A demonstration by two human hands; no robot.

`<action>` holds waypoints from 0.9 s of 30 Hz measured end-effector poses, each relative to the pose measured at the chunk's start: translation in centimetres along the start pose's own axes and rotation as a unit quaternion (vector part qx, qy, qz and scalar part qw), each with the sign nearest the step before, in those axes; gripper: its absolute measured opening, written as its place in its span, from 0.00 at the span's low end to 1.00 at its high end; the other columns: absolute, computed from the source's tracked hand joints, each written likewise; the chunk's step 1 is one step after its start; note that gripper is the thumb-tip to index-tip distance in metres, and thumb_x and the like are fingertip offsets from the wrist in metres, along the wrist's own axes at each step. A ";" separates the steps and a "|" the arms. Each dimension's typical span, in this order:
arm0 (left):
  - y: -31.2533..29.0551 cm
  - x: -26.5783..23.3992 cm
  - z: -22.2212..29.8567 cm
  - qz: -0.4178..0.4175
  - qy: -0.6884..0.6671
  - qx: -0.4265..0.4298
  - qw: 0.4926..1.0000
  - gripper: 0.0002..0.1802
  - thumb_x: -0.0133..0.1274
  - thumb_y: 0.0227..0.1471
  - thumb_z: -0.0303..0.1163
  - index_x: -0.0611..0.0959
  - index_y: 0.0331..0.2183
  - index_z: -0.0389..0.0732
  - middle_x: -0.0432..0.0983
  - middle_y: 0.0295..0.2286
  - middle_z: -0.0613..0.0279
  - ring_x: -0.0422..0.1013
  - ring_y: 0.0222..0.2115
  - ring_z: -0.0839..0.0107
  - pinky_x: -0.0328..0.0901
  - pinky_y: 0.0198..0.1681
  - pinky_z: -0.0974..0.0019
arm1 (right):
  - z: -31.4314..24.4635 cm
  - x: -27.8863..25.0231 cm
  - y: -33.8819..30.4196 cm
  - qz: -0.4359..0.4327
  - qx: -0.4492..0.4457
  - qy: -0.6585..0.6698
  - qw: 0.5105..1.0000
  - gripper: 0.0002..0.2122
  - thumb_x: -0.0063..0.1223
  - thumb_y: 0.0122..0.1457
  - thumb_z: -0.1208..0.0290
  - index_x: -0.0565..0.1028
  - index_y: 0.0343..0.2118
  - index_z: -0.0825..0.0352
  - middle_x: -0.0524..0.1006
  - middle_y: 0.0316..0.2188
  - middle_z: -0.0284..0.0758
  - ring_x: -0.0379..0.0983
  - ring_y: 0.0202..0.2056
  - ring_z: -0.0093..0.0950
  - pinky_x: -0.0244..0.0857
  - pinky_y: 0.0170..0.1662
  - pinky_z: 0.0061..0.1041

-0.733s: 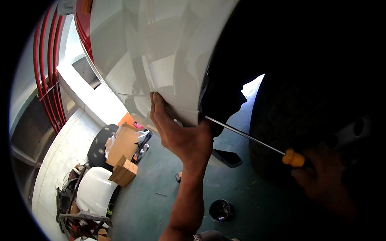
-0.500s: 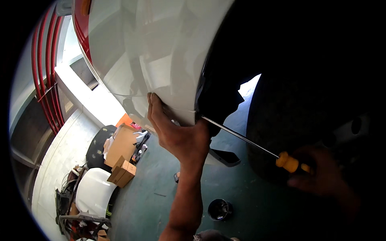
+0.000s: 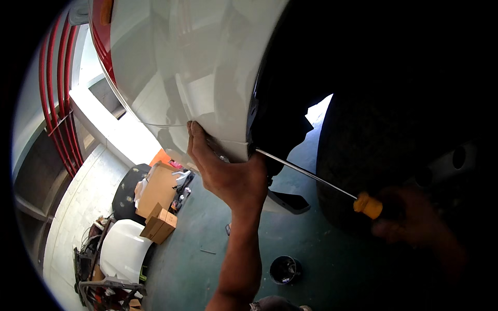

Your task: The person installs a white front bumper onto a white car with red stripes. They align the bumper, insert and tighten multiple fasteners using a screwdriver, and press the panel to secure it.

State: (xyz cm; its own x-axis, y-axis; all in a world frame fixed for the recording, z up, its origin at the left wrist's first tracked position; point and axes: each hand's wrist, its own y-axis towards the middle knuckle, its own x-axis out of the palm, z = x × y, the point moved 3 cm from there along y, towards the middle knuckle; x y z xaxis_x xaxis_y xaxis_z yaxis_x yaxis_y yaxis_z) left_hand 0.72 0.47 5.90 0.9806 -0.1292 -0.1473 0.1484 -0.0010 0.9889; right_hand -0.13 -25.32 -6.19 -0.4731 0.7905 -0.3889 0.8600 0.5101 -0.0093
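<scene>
The left forearm rises almost straight from the lower edge, and the wrist bends so that the left hand [image 3: 228, 176] leans up and to the left against the white panel [image 3: 207, 78]. Its fingers are long and close together, the tips lying on the panel's outer face just by a seam, while the thumb side sits at the lower corner, close to the dark opening. Whether the thumb pinches the edge from behind cannot be told. The right hand [image 3: 407, 220] comes in from the lower right, in deep shadow, lower than the left and well apart from it. Its fingers are closed around the back of the yellow handle [image 3: 367, 206], though the dimness hides how each one lies. The screwdriver [image 3: 311, 176] slants up and to the left from that grip, its bare shaft crossing in front of the dark wheel [image 3: 342, 155] and the gap beside it, with the tip at the panel's lower corner, right beside the left hand. Below, a black bucket [image 3: 272, 274] stands on the green floor [image 3: 223, 269].
</scene>
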 end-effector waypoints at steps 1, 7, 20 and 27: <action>0.1 -0.2 -0.1 -0.003 0.008 0.000 1.000 0.45 0.61 0.41 0.26 0.60 0.60 0.31 0.65 0.52 0.43 0.64 0.55 0.49 0.58 0.61 0.52 | -0.1 0.5 -0.2 0.059 -0.082 -0.098 0.990 0.22 0.53 0.60 0.54 0.72 0.50 0.66 0.74 0.39 0.41 0.74 0.33 0.32 0.69 0.35 0.36; 0.4 -0.4 0.4 -0.003 0.001 0.009 1.000 0.45 0.61 0.41 0.26 0.61 0.59 0.31 0.65 0.52 0.43 0.65 0.55 0.50 0.58 0.61 0.53 | 0.9 2.6 -1.2 0.337 -0.266 -0.384 0.817 0.24 0.55 0.59 0.54 0.71 0.51 0.69 0.74 0.39 0.42 0.74 0.32 0.31 0.69 0.34 0.35; 0.4 -0.2 0.5 0.004 -0.020 -0.005 1.000 0.45 0.62 0.39 0.28 0.62 0.59 0.31 0.66 0.52 0.44 0.65 0.54 0.51 0.58 0.60 0.55 | 0.4 2.2 -1.8 0.322 -0.246 -0.358 0.841 0.22 0.54 0.59 0.55 0.71 0.51 0.66 0.75 0.40 0.41 0.75 0.34 0.33 0.70 0.38 0.40; 0.4 1.2 1.4 0.006 -0.046 0.002 0.999 0.45 0.62 0.40 0.28 0.62 0.59 0.31 0.65 0.52 0.44 0.65 0.55 0.50 0.59 0.60 0.55 | 1.0 -0.7 -0.1 -0.045 0.123 0.129 0.983 0.23 0.53 0.60 0.54 0.71 0.51 0.66 0.74 0.42 0.42 0.75 0.37 0.33 0.70 0.40 0.40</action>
State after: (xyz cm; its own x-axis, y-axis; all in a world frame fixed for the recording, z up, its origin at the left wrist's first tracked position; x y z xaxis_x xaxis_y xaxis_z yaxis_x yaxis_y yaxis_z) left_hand 1.79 -1.03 6.10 0.9664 -0.2199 -0.1334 0.1362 -0.0022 0.9907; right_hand 0.32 -26.25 -6.89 -0.5545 0.8218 -0.1309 0.8178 0.5091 -0.2683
